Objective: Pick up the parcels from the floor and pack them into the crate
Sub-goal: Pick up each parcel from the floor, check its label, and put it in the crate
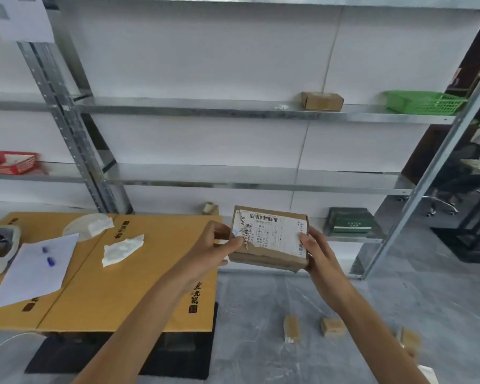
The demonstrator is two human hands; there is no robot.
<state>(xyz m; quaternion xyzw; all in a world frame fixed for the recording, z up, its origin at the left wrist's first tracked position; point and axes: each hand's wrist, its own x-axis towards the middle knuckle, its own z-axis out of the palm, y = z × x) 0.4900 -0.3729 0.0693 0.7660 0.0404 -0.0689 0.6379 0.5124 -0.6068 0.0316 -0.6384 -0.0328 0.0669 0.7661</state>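
Above the grey floor [250, 314], just off the right edge of a yellow carton [139, 275], a labelled parcel [269, 245] is gripped at either end by the left hand [216, 246] and right hand [316, 253]; smaller blurred boxes [333, 326], perhaps parcels, lie below.

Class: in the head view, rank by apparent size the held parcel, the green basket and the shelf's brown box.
1. held parcel, though nearness enlarges it
2. green basket
3. brown box

Grey floor [261, 356], small brown parcels [333, 326]
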